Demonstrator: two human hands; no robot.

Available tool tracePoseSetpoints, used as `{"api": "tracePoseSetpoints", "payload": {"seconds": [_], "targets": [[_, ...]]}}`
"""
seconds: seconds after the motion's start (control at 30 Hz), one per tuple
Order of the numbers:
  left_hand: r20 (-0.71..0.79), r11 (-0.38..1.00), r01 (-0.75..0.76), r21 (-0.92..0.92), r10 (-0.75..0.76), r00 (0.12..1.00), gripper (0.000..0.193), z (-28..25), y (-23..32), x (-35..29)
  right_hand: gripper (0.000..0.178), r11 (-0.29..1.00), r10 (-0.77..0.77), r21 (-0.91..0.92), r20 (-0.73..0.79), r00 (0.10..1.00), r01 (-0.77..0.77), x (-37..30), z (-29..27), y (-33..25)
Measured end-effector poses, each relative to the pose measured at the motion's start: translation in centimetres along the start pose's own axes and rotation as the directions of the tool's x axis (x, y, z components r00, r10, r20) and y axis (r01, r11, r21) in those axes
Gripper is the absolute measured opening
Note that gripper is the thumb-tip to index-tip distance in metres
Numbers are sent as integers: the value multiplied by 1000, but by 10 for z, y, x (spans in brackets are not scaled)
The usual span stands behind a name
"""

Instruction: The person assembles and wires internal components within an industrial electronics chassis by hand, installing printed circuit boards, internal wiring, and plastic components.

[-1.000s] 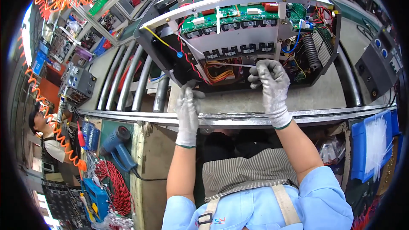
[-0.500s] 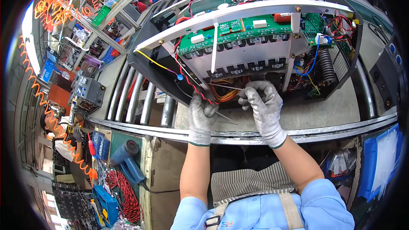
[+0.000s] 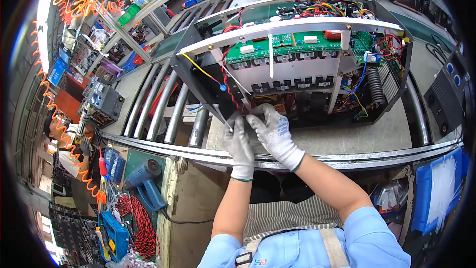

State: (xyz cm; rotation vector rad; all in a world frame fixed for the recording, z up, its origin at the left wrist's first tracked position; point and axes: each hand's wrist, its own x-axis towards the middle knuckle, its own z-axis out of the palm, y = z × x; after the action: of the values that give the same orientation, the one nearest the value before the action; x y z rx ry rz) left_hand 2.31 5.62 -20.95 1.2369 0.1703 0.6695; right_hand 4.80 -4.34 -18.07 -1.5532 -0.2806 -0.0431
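Observation:
My hands, in white gloves, meet at the front lower left of an open metal chassis (image 3: 179,69). My left hand (image 3: 239,146) is closed, somewhat blurred, with a thin white cable tie (image 3: 222,117) sticking up and left from its fingers. My right hand (image 3: 273,133) is pinched beside the left fingertips; what lies in its grip is hidden. A red and black twisted wire (image 3: 233,94) comes down to the fingers. Behind them, orange-yellow wires (image 3: 278,108) show inside the chassis. A green circuit board (image 3: 292,49) spans it above, and another white cable tie (image 3: 271,59) hangs from its front bar.
The chassis stands on a roller conveyor (image 3: 163,109) with a metal front rail (image 3: 327,161). A blue heat gun (image 3: 148,188) and red-black wire coils (image 3: 136,228) lie at left. A blue bin of cable ties (image 3: 441,188) is at right. A co-worker (image 3: 69,149) is at far left.
My right hand has moved left and down to meet my left hand. The cable tie end now points up-left from the left fingers. The view has shifted slightly.

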Motion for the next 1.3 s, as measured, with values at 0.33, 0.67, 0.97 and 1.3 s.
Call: {"api": "tracePoseSetpoints", "payload": {"seconds": [0.33,0.67,0.97,1.3], "targets": [[365,904,230,360,-363,857,22,-3,60,37,17,998,-58,42,80,995,55,17,-27,1],[413,779,-121,615,-187,891,22,-4,65,49,17,991,23,131,24,999,-26,17,-22,-4],[477,769,-230,597,-110,872,17,-7,69,44,15,991,-126,-32,126,984,131,20,-25,-7],[419,773,-145,617,-167,892,16,-11,67,50,14,983,119,127,111,987,-132,19,-25,-13]]}}
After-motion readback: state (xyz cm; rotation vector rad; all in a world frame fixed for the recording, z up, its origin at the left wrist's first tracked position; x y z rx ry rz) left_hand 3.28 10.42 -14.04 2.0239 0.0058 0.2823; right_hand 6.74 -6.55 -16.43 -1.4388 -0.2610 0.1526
